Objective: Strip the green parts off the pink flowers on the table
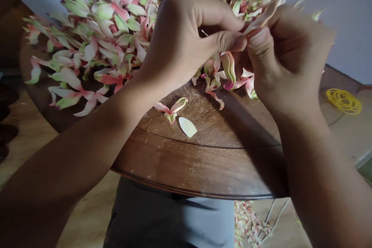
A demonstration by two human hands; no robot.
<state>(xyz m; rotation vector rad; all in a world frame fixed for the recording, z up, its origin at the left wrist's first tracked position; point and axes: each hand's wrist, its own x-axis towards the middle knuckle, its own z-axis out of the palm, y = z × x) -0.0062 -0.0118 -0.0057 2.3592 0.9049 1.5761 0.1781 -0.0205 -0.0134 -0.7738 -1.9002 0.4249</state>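
My left hand (186,35) and my right hand (287,50) meet above the back of a round wooden table (203,166). Both are closed, thumbs against fingers, on a pale pink petal piece (263,17) that shows between them. A thin white bit sticks out beside the left fingers. Behind and below the hands lies a large heap of pink, white and green flower pieces (104,31). Nearer the front edge are a small pink and green flower piece (171,111) and a single cream petal (187,127).
Yellow rings or bands (343,101) lie in a loose bundle at the right. More petals (247,221) are on the floor below the table's front edge, beside thin white cords. My lap is close under the edge.
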